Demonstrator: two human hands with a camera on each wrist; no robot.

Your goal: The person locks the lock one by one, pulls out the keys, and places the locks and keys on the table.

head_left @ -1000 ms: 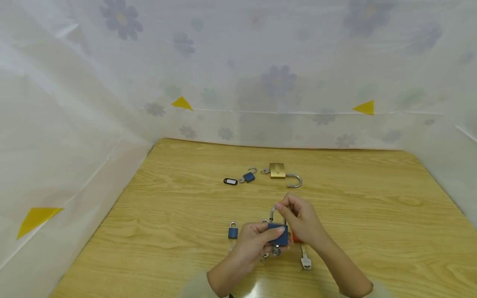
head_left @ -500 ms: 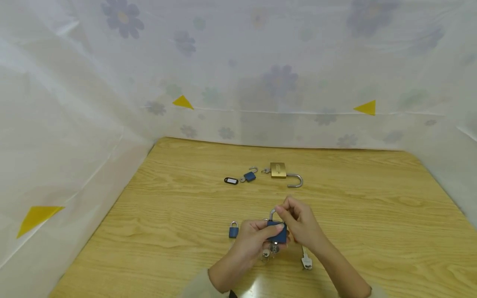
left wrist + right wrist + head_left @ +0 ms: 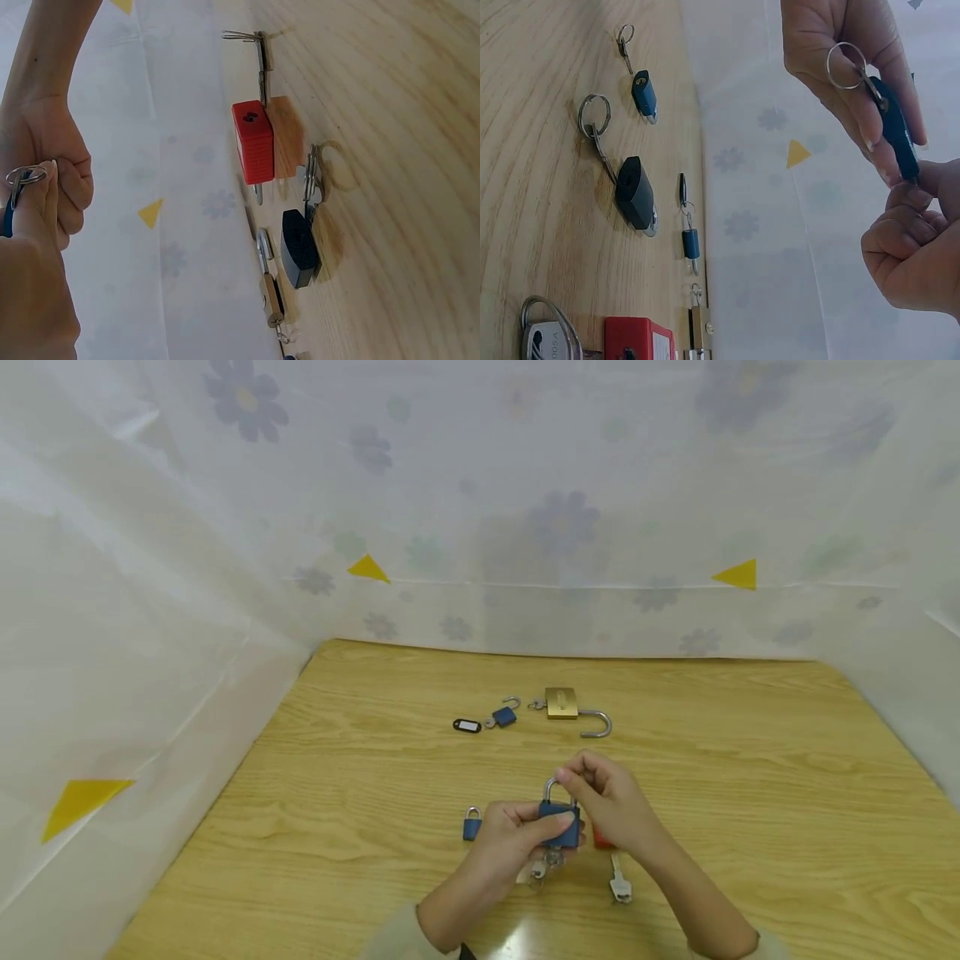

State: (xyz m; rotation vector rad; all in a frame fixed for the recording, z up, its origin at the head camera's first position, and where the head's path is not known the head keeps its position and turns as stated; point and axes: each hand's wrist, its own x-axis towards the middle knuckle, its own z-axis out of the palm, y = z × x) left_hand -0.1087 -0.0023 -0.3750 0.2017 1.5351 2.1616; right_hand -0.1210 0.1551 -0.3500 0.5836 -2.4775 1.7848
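Note:
A blue padlock [image 3: 572, 836] is held up over the table's near middle by my left hand [image 3: 504, 847], thumb across its front face. Its metal shackle [image 3: 549, 788] points away from me, and my right hand [image 3: 613, 800] pinches the curved top between thumb and fingers. From the lower end of the body a key with a ring [image 3: 846, 66] sticks out, seen also as a ring [image 3: 26, 175] in the left wrist view. Fingers cover part of the shackle, so whether it is locked is hard to tell.
Behind the hands lie a brass padlock [image 3: 561, 703] and a small blue padlock [image 3: 504, 717], shackles swung out, beside a black key tag [image 3: 467, 726]. Nearer are another small blue padlock [image 3: 472, 829], a black padlock [image 3: 634, 193] and a red padlock [image 3: 603, 838] with its key [image 3: 620, 887].
Both hands keep their hold and shift only slightly. The padlock body has risen a little towards the pinched shackle, whose exposed part looks shorter than a second ago.

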